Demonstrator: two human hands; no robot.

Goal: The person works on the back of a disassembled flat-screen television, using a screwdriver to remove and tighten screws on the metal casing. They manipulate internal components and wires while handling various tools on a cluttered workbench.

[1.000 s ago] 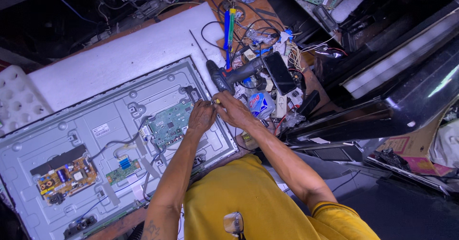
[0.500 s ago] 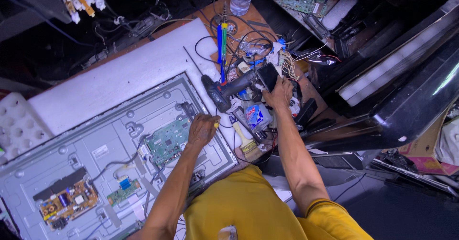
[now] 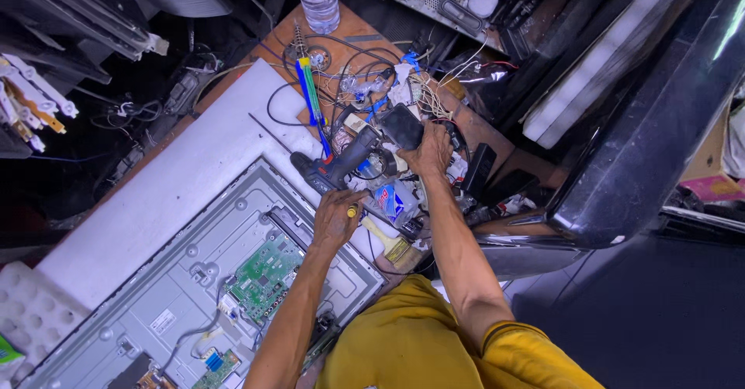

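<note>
Pretty cluttered bench here. A flat panel TV chassis [image 3: 194, 280] is lying back-open across the surface [image 3: 365, 28], with one green main board [image 3: 264, 276] sitting in its middle and a second smaller green board [image 3: 216, 364] being cut off at the bottom edge. A white foam sheet [image 3: 178, 187] is lying along the chassis's far side, and a white moulded foam block [image 3: 31, 319] is being seen at the lower left corner.

The left hand [image 3: 335, 217] is being rested at the chassis's upper right corner, fingers curled around a small yellow-tipped tool [image 3: 351, 211], probably a screwdriver, though most of it is being hidden by the hand. Just beyond the knuckles a black cordless drill [image 3: 337, 164] is lying on its side, nose pointing toward the foam sheet.

The right hand [image 3: 428, 152] is being stretched out into the pile of loose wires [image 3: 365, 79], palm down, fingers spread over the clutter right beside a black flat device [image 3: 401, 125]. Whether anything is actually being gripped under it can't be told, since the hand is covering the spot.

Other bits being counted: one clear water bottle [image 3: 318, 0] standing at the far end of the surface, one blue-and-green handled tool [image 3: 310, 94] lying next to the wires, one small blue-and-white packet [image 3: 394, 203] between the two hands, one black remote-shaped thing [image 3: 479, 170] to the right of the right wrist. A big dark TV panel [image 3: 652, 125] is being leaned along the right side, crowding the surface's edge.
</note>
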